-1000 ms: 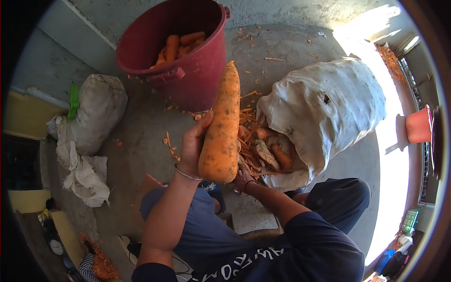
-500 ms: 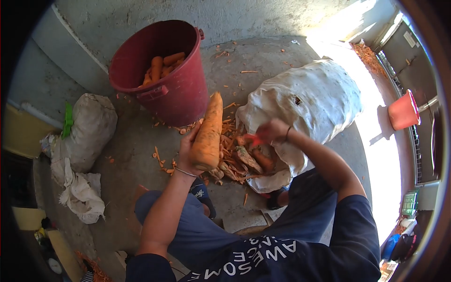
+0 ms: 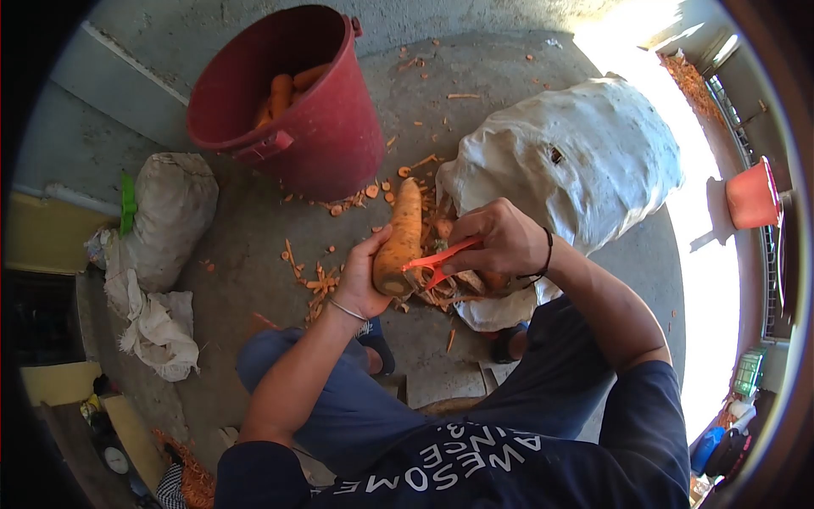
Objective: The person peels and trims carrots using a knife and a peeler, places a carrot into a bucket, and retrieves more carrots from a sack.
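1. The left hand (image 3: 365,273), with a thin silvery bangle (image 3: 348,310) at its wrist, grips a large, tapering orange carrot (image 3: 402,237) with dark specks on its skin; the fingers are closed around its side; the carrot is tilted, its narrow tip pointing up and away from the body, its thick, blunt end nearer the lap.
2. The right hand (image 3: 507,243), with a thin black band (image 3: 549,254) at its wrist, grips a bright red-orange peeler (image 3: 454,253); its fingers are closed on the handle; the head of the peeler is at the carrot's side, near the thick end; whether the blade bites into the skin, I cannot tell.
3. Beyond the left hand stands a tall maroon plastic bucket (image 3: 339,114) with side handles; several orange carrots (image 3: 281,92) lie inside it.
4. Beyond the right hand, a bulky white woven sack (image 3: 585,161) lies on its side on the grey concrete floor (image 3: 246,246); its open mouth faces the hands, with peelings and more carrots partly hidden there.
5. Orange peelings (image 3: 320,284) and small round slices (image 3: 337,209) are scattered on the floor, some just beside the maroon bucket's base.
6. At the far left rests a stuffed whitish sack (image 3: 174,212), a crumpled white sack (image 3: 163,335) just beside it; at the far right is a small coral-red plastic pail (image 3: 750,197).
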`<state>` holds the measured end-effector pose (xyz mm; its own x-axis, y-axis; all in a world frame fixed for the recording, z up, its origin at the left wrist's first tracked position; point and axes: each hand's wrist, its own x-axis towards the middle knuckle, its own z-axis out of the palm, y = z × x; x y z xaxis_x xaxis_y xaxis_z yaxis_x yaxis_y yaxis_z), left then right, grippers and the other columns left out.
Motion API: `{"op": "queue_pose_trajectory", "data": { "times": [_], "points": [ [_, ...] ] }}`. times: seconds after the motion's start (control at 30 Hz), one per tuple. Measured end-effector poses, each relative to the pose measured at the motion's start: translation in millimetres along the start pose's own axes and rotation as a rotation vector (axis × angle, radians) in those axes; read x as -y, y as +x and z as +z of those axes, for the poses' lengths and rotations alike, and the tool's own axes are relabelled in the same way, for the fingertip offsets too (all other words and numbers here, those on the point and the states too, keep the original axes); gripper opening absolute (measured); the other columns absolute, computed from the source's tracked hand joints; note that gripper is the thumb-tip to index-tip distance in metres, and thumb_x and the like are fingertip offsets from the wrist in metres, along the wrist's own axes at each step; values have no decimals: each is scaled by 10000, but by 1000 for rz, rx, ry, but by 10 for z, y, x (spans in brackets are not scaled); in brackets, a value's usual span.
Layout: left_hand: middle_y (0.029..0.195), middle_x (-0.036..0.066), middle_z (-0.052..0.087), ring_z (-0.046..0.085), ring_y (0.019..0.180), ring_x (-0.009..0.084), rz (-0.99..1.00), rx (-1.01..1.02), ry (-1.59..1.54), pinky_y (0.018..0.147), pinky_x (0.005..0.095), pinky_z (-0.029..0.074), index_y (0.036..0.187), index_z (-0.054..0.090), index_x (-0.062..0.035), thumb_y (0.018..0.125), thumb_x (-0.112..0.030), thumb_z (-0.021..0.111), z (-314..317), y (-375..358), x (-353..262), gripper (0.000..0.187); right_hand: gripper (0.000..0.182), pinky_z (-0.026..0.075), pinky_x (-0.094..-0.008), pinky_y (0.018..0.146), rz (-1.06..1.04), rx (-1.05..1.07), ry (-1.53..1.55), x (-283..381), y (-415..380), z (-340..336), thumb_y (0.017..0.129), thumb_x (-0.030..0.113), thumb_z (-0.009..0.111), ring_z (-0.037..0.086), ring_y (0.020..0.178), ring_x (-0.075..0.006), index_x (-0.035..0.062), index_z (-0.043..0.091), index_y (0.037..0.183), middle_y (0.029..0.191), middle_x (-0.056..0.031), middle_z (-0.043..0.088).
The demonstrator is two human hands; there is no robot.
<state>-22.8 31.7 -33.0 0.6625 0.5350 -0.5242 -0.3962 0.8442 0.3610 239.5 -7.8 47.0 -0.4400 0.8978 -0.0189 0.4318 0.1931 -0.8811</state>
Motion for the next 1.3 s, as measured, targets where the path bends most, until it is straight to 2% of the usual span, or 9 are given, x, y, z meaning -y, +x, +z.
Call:
{"op": "queue_pose_trajectory", "data": {
  "times": [0.07,0.23,0.37,0.57,0.87,1.0,1.1,1.17,1.3],
  "points": [
    [1322,122,650,668,1195,251,-49,8,14,1026,441,562,1433,513,-51,1084,-362,528,16,56,91,468,245,491,-357,606,37,27,-30,-28,-8,48,810,195,898,651,623,-193,20,756,904,707,-82,673],
    [1316,133,651,664,1209,255,-59,-59,17,1022,442,566,1427,514,-42,1083,-342,538,191,2,200,458,223,481,-387,589,-152,-34,-107,-42,-49,79,822,185,872,642,614,-276,26,716,823,683,-107,644],
    [1321,130,648,665,1209,248,-140,-22,31,1032,439,564,1435,512,-40,1091,-303,519,107,-67,184,434,222,481,-398,590,-108,9,-105,-4,-74,15,827,175,864,651,628,-290,28,700,795,675,-105,637],
    [1354,157,641,664,1202,245,-76,-7,60,1036,414,555,1437,505,16,1085,-300,541,274,-261,205,474,224,510,-421,613,-129,54,-61,24,-101,60,821,207,855,667,655,-331,39,712,790,694,-153,670],
    [1365,140,635,685,1191,206,-144,85,36,1005,372,586,1552,420,-18,1078,-195,523,253,-417,221,516,224,483,-339,575,-88,175,223,-60,-105,-42,828,207,882,636,602,-165,29,747,826,671,-78,673],
    [1334,151,649,703,1155,208,-100,7,133,961,367,608,1541,422,-9,1058,-203,564,397,-629,219,540,277,501,-348,601,137,-29,-34,-655,-87,-601,797,264,898,644,637,-149,22,764,818,683,-75,680],
    [1277,247,642,726,1049,293,-188,121,120,853,411,644,1572,360,-5,1053,-279,521,238,-604,164,608,311,510,-363,615,179,-164,-264,-1481,-93,-990,817,313,869,654,650,-164,19,769,823,699,-85,689],
    [1233,283,635,735,984,321,-207,230,195,775,402,658,1578,340,-1,1036,-331,544,245,-638,68,666,310,517,-371,621,521,-411,-692,-1916,-140,-1269,841,330,835,660,651,-173,26,777,864,711,-91,695],
    [1221,253,640,712,995,325,-209,215,78,823,463,624,1532,411,-1,1040,-348,532,137,-599,25,614,285,520,-350,612,521,-518,-500,-1488,-159,-1149,864,308,809,671,673,-157,27,779,898,731,-80,709]
  ]
}}
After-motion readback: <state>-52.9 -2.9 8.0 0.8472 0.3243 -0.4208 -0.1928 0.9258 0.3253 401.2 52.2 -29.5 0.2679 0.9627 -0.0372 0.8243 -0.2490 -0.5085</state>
